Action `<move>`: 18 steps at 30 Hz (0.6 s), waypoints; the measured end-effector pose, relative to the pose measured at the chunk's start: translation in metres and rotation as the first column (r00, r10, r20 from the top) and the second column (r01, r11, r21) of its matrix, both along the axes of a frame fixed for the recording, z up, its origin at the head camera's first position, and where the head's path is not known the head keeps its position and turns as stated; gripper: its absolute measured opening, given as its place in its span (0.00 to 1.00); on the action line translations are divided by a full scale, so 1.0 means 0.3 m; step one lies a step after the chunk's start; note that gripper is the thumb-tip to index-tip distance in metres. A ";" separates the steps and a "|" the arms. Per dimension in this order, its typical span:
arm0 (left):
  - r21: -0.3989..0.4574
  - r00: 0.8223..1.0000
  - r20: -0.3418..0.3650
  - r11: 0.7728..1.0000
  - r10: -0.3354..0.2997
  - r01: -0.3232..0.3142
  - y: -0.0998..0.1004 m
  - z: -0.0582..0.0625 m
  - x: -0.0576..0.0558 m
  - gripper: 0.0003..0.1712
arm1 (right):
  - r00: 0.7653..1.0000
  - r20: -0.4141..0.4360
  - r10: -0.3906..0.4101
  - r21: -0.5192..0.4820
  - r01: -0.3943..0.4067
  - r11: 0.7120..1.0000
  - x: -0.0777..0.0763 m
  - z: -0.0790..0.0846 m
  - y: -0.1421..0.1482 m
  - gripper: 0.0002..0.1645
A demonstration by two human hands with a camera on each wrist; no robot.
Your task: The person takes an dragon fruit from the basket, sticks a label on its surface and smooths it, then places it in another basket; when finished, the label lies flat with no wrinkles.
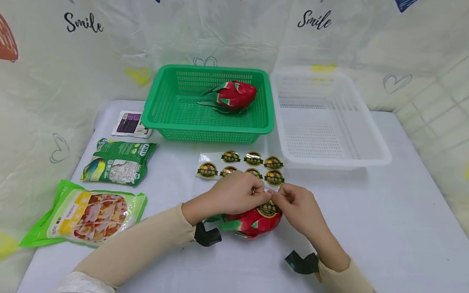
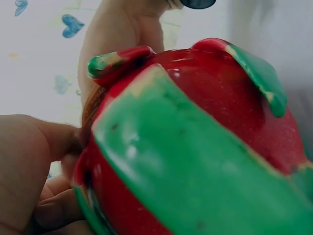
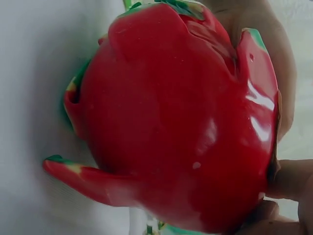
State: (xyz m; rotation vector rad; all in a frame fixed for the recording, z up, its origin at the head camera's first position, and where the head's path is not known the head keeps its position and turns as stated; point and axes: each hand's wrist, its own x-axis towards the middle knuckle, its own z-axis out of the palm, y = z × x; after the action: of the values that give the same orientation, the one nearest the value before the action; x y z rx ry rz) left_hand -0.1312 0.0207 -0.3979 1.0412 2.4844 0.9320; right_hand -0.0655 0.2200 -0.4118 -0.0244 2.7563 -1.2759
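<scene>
A red dragon fruit [image 1: 255, 222] with green-tipped scales lies on the white table, its leafy end to the left. On its upper side sits a round black-and-gold sticker [image 1: 268, 208]. My left hand [image 1: 236, 193] reaches over the fruit and pinches the sticker's far edge; its thumb [image 2: 61, 139] shows at the fruit's top in the left wrist view. From the other side my right hand [image 1: 300, 208] pinches the same edge, with its thumb [image 3: 293, 178] against the fruit in the right wrist view. The fingertips of both hands nearly meet, hiding part of the sticker.
Just beyond the hands lies a sheet of round stickers [image 1: 212, 157]. Behind it stand a green basket [image 1: 207, 135] holding another dragon fruit [image 1: 239, 95] and a white basket [image 1: 333, 162]. Along the left lie a small white-and-purple packet [image 1: 129, 123], a green bag [image 1: 122, 162] and a larger food bag [image 1: 98, 216].
</scene>
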 end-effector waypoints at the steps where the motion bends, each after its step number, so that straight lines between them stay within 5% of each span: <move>1: -0.002 1.000 -0.002 1.000 0.008 -0.008 0.003 -0.002 0.000 0.27 | 1.000 -0.005 0.000 -0.003 0.000 1.000 0.004 -0.002 0.002 0.23; 12: 0.011 0.998 -0.053 0.999 0.037 -0.036 -0.007 -0.015 -0.001 0.28 | 0.995 -0.053 0.086 -0.179 -0.094 0.979 0.046 -0.041 0.044 0.14; 18: 0.078 0.998 0.063 0.997 -0.025 0.020 -0.041 -0.042 0.000 0.17 | 0.978 -0.098 0.187 -0.289 -0.207 0.934 0.059 -0.065 0.073 0.13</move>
State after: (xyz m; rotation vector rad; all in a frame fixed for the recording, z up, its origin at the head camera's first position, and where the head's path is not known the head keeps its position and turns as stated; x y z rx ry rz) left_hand -0.1310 0.0085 -0.4103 1.0443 2.3972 1.0453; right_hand -0.0477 0.2419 -0.4312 -0.3664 2.5068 -1.6442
